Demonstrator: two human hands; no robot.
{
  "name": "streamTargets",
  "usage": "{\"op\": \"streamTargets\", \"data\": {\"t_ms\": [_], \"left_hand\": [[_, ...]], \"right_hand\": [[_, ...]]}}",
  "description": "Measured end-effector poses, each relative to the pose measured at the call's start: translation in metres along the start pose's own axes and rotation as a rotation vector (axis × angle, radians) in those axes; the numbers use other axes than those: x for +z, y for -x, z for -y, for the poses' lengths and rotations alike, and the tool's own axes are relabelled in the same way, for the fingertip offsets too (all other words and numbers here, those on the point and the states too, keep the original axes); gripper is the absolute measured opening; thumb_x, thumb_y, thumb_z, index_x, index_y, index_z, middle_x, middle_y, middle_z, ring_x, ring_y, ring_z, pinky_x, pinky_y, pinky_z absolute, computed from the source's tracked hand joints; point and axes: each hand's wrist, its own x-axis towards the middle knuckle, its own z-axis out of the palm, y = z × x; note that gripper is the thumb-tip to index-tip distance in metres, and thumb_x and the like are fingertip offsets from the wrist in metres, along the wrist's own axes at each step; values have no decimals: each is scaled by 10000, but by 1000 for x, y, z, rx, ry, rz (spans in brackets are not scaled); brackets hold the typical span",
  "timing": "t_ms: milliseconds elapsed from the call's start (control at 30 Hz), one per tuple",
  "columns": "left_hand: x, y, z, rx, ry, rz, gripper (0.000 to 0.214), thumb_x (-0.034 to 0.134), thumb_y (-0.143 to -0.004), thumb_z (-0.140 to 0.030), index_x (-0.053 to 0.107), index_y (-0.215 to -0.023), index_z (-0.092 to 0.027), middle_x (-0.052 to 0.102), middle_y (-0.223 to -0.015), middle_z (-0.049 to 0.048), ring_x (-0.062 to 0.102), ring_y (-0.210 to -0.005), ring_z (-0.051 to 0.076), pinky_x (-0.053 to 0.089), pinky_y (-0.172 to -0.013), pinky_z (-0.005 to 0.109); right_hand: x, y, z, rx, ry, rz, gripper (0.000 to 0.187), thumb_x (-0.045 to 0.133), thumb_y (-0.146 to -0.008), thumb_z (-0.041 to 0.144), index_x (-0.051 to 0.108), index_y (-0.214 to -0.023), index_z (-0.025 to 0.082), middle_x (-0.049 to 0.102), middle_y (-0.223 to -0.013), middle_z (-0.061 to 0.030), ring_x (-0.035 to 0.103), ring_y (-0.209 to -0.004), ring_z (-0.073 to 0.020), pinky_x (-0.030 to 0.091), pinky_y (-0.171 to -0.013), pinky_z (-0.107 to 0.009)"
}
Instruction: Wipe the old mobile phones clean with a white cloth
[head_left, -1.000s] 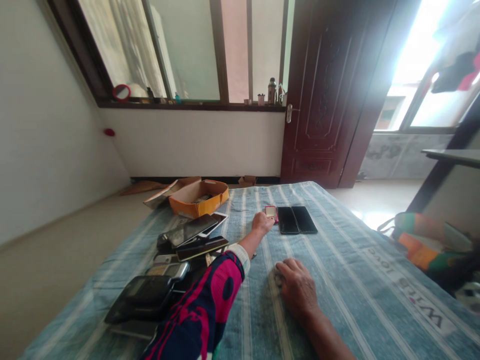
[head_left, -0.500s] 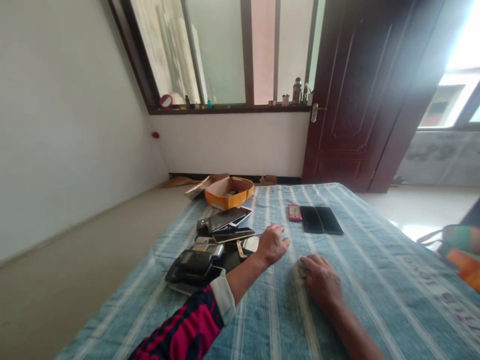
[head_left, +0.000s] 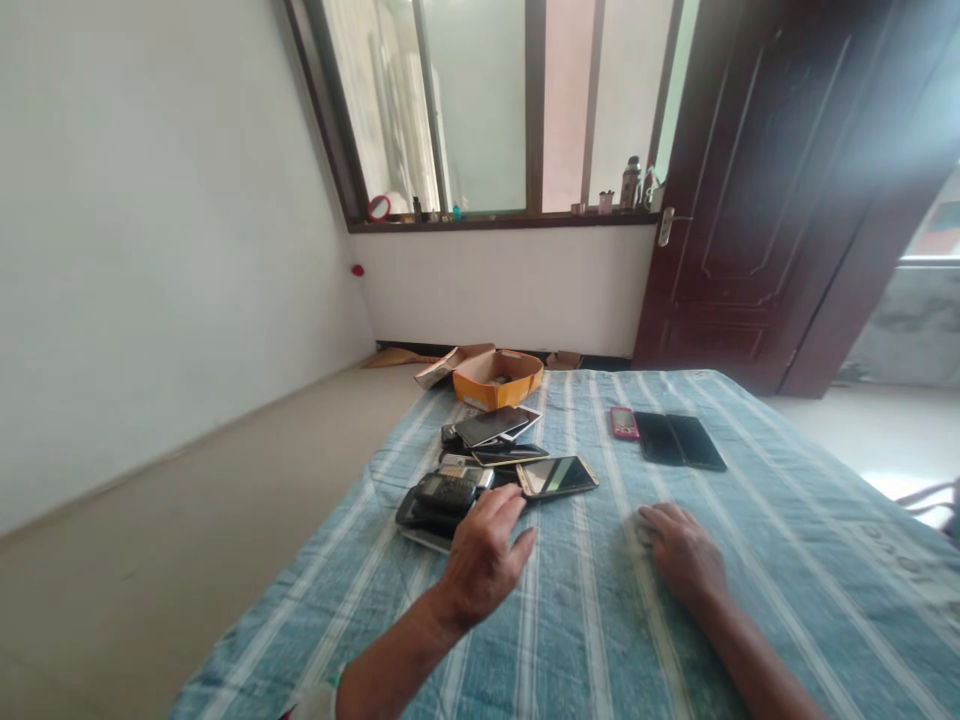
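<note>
My left hand (head_left: 486, 555) is open, thumb apart from the fingers, fingertips at the near right side of a pile of old phones. In that pile lie a black flip-style phone (head_left: 444, 494), a silver phone (head_left: 480, 477) and a dark-screened smartphone (head_left: 491, 426) on top of others. A gold-framed smartphone (head_left: 559, 477) lies screen up at the pile's right side, just beyond my left fingertips. My right hand (head_left: 684, 555) rests on the striped cloth, fingers curled together; something small and greyish shows under its fingertips, too blurred to name.
A pink keypad phone (head_left: 623, 423) lies beside two flat black smartphones (head_left: 681, 440) at the back right. An open orange cardboard box (head_left: 498, 383) stands at the far edge of the cloth-covered surface (head_left: 592, 620). Beyond are a windowsill and a dark red door (head_left: 742, 200).
My left hand has drawn back toward me from the pile's right side, where the gold-framed smartphone now shows. My right hand stays on the cloth. The whole view has turned slightly left.
</note>
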Motion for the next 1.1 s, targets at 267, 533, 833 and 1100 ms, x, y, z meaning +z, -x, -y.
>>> {"op": "streamTargets", "data": {"t_ms": [267, 533, 833, 1100], "left_hand": [[-3, 2, 21, -75, -97, -60, 181, 636, -778, -163, 639, -957, -139, 675, -1047, 127, 638, -1000, 267, 552, -892, 393], [7, -21, 3, -191, -64, 146, 135, 671, -762, -157, 651, -896, -161, 669, -1026, 92, 622, -978, 258, 529, -894, 382], [16, -36, 2, -282, -59, 339, 134, 659, -795, -212, 638, -912, -150, 650, -1006, 92, 601, -998, 240, 480, -907, 335], [32, -25, -4, -216, -81, 361, 99, 676, -772, -205, 630, -851, -166, 643, -1063, 87, 592, -993, 246, 484, -899, 357]], "right_hand": [[1, 0, -2, 4, 3, 6, 441, 415, -803, 73, 683, -1108, 245, 659, -1139, -17, 574, -1069, -196, 436, -881, -280], [3, 0, -2, 5, 5, -22, 477, 409, -775, 56, 682, -1107, 262, 659, -1150, -9, 586, -1053, -186, 450, -857, -273], [3, 1, -2, 2, -2, -32, 436, 414, -801, 86, 680, -1100, 260, 659, -1136, -7, 582, -1050, -193, 449, -853, -284], [4, 0, -4, 24, -8, 6, 440, 416, -802, 70, 669, -1109, 259, 644, -1165, -8, 562, -1068, -194, 421, -879, -285]]}}
